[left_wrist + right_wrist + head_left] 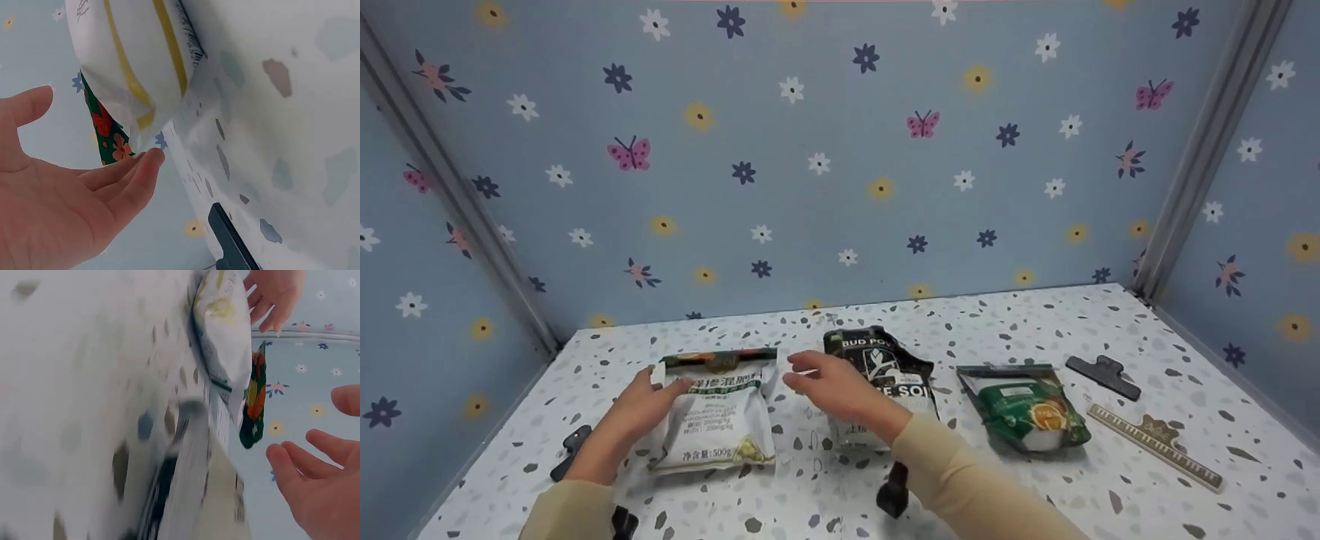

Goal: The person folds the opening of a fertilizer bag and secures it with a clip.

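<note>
A white 500g fertilizer bag [716,427] with a dark, floral-printed top edge lies on the table's left half. My left hand [643,405] is at its upper left corner, thumb over the front and fingers loosely extended; in the left wrist view the fingertips are close to the bag's top edge [118,143], and contact is unclear. My right hand [834,384] hovers between this bag and a black-and-white soil bag [877,356], partly covering the latter. Its fingers are spread and hold nothing, as the right wrist view also shows.
Further right sits a green pouch [1012,405] with an orange printed on it. Beside it lie a black clip [1104,377] and a gold ruler-shaped clip [1155,444]. Another black clip [570,452] is left of my left forearm. A flower-patterned wall [825,210] stands behind the table.
</note>
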